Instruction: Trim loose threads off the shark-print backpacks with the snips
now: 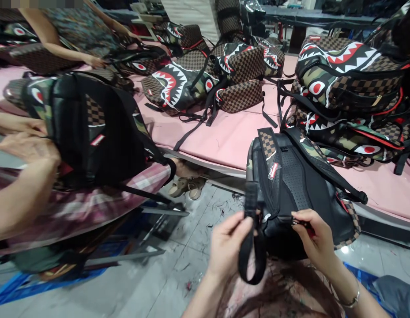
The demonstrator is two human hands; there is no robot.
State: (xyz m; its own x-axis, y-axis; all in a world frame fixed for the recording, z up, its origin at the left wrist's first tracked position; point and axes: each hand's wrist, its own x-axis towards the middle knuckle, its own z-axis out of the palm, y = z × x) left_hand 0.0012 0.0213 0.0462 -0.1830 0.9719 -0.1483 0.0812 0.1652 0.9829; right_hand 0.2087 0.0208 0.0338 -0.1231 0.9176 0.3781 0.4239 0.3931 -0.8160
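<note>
Black padded backpack (pixel 299 183)'s near right, left hand (pixel 226 243) pinching its black webbing strap (pixel 251 201), right hand (pixel 315 236) pinching something small and dark. I'd keep that webbing flat and untwisted.

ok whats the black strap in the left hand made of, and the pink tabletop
Black strap: probably nylon or polyester webbing, matte, flat and bending into a soft loop. Pink tabletop: perhaps plastic sheet or laminate, smooth with a faint sheen; the look leaves it open.

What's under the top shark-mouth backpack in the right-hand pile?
At least one more camouflage bag, a red eye showing. The top backpack hides much of it.
</note>
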